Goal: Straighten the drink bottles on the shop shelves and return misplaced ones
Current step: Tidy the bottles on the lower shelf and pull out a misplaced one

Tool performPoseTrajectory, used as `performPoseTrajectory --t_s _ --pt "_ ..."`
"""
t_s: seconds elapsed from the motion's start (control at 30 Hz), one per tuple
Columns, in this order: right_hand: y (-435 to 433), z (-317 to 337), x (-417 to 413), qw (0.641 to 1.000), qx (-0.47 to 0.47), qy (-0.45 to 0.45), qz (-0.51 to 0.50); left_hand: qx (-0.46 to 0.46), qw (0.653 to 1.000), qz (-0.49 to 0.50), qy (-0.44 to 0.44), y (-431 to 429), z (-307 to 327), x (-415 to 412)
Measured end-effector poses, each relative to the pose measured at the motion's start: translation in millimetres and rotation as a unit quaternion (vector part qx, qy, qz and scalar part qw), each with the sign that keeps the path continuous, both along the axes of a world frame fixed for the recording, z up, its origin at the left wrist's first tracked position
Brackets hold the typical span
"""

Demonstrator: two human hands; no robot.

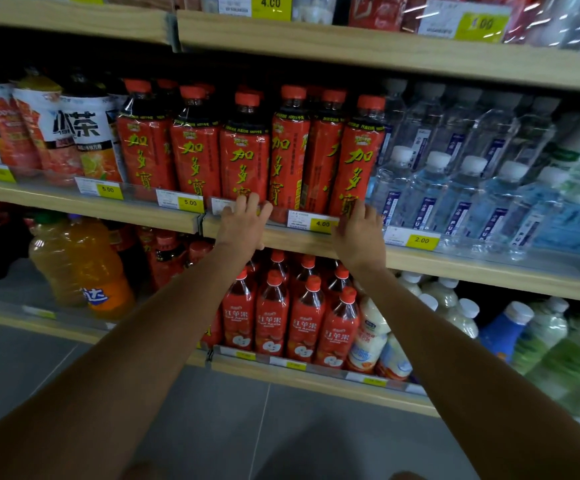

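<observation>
Red bottles (245, 157) touched by flat-fingered left hand (245, 218) and right hand (357, 225), nothing gripped: straightening underway; next, likely twist the skewed one square.

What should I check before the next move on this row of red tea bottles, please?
1. Left hand placed: ok, its fingers touch the third red bottle at the base.
2. Right hand placed: ok, at the base of the rightmost red bottle.
3. Right hand's grip: cannot tell, the fingers are too blurred.
4. Labels facing front: not ok, the fourth red bottle is turned sideways.
5. Strays in the front red row: ok, none visible.
</observation>
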State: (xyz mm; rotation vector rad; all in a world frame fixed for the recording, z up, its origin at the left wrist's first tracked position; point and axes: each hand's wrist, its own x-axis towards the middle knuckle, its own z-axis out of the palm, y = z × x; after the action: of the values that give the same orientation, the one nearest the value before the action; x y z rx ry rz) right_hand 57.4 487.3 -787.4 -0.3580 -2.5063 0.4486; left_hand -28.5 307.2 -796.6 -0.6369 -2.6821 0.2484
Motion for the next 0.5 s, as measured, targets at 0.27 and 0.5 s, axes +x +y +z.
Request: performPoseTrajectory --t_s 0.27,0.5 --pt "-12 -26 34 0.977 0.17 -0.116 0.053 -0.007 0.996 0.024 -0.087 -5 -27 38" --pt "-35 -86 69 0.955 0.198 -0.189 0.111 -0.002 0.992 -0.019 -0.125 -28 -98 96"
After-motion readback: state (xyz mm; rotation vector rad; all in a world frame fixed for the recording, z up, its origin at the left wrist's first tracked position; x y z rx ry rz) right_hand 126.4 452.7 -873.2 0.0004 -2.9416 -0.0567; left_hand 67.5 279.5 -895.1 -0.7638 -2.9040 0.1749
